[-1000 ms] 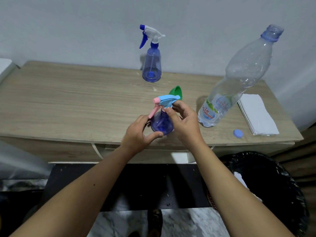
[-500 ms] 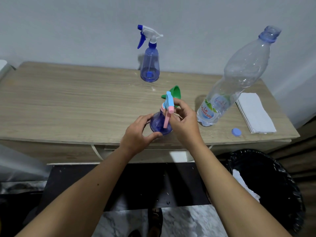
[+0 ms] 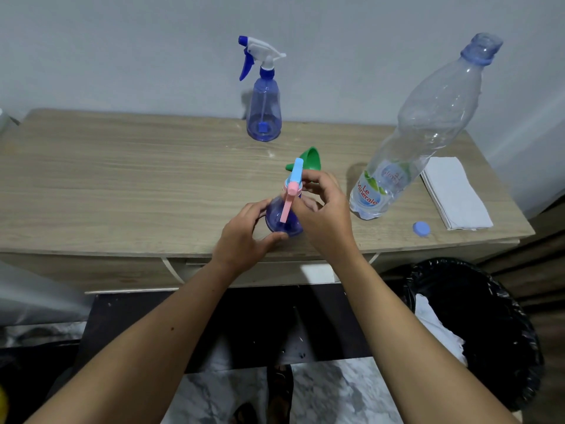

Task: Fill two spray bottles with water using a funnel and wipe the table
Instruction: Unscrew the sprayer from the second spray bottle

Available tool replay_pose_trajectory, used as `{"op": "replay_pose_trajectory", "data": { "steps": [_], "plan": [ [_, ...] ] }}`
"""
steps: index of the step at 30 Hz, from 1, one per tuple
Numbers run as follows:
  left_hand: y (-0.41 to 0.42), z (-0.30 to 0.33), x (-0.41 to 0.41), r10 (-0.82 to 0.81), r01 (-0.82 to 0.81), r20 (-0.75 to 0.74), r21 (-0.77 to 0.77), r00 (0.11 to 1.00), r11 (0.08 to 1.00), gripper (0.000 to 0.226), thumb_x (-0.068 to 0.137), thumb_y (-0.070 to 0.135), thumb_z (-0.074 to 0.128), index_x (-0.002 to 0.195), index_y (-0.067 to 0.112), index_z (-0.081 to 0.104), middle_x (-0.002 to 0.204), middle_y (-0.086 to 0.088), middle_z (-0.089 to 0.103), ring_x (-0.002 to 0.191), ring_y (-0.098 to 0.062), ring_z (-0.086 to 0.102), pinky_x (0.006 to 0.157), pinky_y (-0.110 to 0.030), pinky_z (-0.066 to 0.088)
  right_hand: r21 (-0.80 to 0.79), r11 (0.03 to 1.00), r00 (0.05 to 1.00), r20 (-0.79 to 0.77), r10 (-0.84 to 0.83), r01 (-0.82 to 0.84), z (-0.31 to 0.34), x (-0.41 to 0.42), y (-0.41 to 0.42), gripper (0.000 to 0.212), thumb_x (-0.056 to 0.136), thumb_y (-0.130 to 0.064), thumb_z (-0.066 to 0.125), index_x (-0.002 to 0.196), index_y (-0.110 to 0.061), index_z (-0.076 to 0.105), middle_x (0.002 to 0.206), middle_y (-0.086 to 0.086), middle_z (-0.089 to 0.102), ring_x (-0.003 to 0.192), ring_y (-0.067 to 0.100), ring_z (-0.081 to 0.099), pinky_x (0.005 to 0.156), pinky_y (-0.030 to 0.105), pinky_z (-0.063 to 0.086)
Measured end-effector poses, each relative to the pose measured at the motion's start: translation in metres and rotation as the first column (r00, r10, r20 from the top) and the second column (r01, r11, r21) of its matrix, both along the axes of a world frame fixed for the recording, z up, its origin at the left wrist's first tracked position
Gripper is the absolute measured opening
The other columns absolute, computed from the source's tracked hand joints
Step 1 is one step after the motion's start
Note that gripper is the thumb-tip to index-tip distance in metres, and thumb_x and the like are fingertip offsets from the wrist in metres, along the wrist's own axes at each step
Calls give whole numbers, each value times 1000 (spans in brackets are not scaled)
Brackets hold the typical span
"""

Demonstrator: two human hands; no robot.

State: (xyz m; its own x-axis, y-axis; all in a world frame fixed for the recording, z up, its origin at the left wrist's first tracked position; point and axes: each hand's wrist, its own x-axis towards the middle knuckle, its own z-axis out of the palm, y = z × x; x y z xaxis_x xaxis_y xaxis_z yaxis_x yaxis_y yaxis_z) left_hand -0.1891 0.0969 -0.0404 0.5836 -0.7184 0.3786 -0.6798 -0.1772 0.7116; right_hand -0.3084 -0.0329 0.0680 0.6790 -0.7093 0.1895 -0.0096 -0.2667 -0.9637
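A small blue spray bottle (image 3: 279, 220) with a light-blue and pink spray head (image 3: 294, 182) stands near the table's front edge. My left hand (image 3: 244, 238) grips its body from the left. My right hand (image 3: 324, 214) holds the collar under the spray head. Behind the hands a green funnel (image 3: 309, 157) lies on its side. A second blue spray bottle (image 3: 263, 114) with a blue-and-white head stands at the back by the wall. A large clear water bottle (image 3: 428, 123), uncapped, stands to the right, with water only in its lowest part.
The wooden table (image 3: 122, 179) runs along a white wall. A folded white cloth (image 3: 452, 191) lies at the right end, with a blue bottle cap (image 3: 421, 229) in front of it. A black-lined bin (image 3: 477, 325) stands on the floor at right.
The spray head has turned under my right hand: its pink trigger pointed left a second ago and now points toward me. My left hand kept its hold on the bottle body.
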Motion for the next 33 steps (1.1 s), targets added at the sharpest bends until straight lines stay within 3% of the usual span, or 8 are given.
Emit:
{"op": "replay_pose_trajectory", "data": {
  "steps": [4, 7, 10, 12, 16, 21, 27, 33],
  "plan": [
    [0, 0, 0, 0, 0, -19, 18, 1000, 1000, 80, 82, 56, 83, 143, 9, 60, 135, -3, 68, 120, -18, 68, 101, -39, 56, 52, 998, 999, -31, -18, 19, 2, 0, 0, 25, 88, -23, 76, 113, -20, 72, 108, -6, 73, 106, 14, 69, 95, 42, 61],
    [0, 1, 0, 0, 0, -19, 13, 1000, 1000, 79, 82, 52, 85, 144, 11, 60, 136, -2, 68, 120, -17, 67, 102, -37, 55, 38, 999, 998, -65, 26, -23, 9, -3, 3, 41, 86, -42, 60, 120, -21, 71, 109, -6, 76, 106, 14, 72, 96, 38, 60],
    [0, 2, -1, -3, 3, -21, 3, 1000, 1000, 77, 82, 48, 88, 143, 11, 60, 134, -2, 68, 119, -16, 67, 101, -37, 55, -3, 1000, 999, -34, 16, -16, 7, -1, 5, 31, 90, -23, 68, 121, -17, 70, 117, -2, 70, 112, 17, 69, 100, 49, 58],
    [0, 2, -1, -2, 1, -26, -2, 1000, 1000, 78, 81, 51, 86, 142, 10, 60, 133, -2, 69, 118, -16, 67, 101, -36, 55, -23, 1000, 999, -32, -8, 7, 6, 1, 3, 30, 89, -15, 76, 118, -18, 70, 118, -1, 64, 110, 15, 67, 99, 49, 58],
    [0, 4, -2, -3, 3, -36, -2, 999, 1000, 82, 80, 57, 83, 143, 10, 60, 133, -3, 69, 118, -16, 68, 102, -34, 55, 16, 1000, 997, -77, 23, -22, 9, -4, 0, 31, 91, -19, 60, 121, -18, 70, 108, -5, 74, 102, 9, 70, 92, 35, 59],
    [0, 2, -1, 0, 0, -21, 1, 1000, 1000, 82, 79, 55, 85, 142, 8, 61, 132, -4, 70, 116, -18, 69, 100, -37, 56, 40, 998, 996, -71, 57, -55, 12, -7, -1, 32, 92, -16, 68, 124, -15, 69, 116, 0, 76, 110, 16, 72, 100, 44, 60],
    [1, 4, -3, 0, 0, -44, 5, 999, 1000, 84, 78, 56, 85, 143, 10, 60, 133, -2, 69, 118, -16, 69, 101, -39, 56, 104, 995, 999, 50, -5, 0, 35, -2, -6, 28, 96, -3, 74, 122, -9, 66, 112, 6, 75, 95, 4, 72, 83, 22, 58],
    [3, 12, -7, 7, -4, -114, 26, 993, 1000, 81, 78, 58, 83, 144, 18, 59, 133, 6, 67, 119, -8, 66, 103, -38, 55, 133, 987, 980, 160, -115, 94, 76, -2, -17, 31, 90, 0, 78, 112, -15, 63, 100, 8, 69, 72, 7, 65, 76, 18, 56]
  ]
}}
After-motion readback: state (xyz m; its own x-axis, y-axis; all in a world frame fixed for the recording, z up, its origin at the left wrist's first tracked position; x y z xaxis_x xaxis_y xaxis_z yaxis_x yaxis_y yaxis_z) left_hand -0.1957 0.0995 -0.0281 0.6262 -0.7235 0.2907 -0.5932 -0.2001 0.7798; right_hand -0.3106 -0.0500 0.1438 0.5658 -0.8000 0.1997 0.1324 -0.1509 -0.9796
